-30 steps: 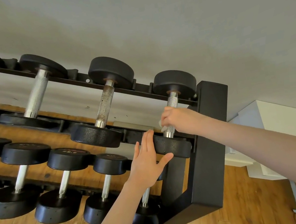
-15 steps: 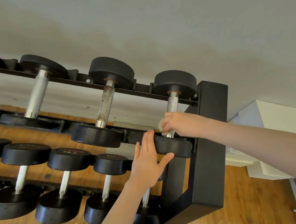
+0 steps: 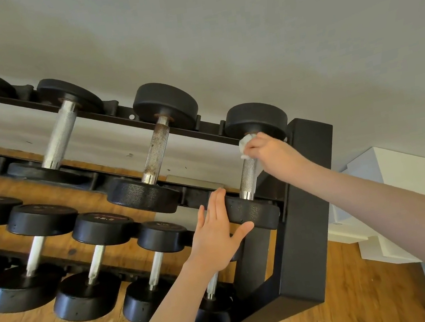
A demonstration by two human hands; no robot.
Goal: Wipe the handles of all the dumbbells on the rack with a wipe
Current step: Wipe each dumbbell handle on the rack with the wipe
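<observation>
Gripping the wipe (image 3: 245,142), my right hand (image 3: 270,153) had slid up the handle (image 3: 249,174) to its top; my flat left hand (image 3: 217,232) steadied that dumbbell's near head (image 3: 253,214), so this handle looked nearly done.

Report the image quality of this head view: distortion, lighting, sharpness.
Head view: wide-angle lens bows the rack and tilts the whole scene; soft, even daylight, no harsh glare; the knurled handle under the right hand is sharp, as is the left hand; the wipe looks slightly washed out.
</observation>
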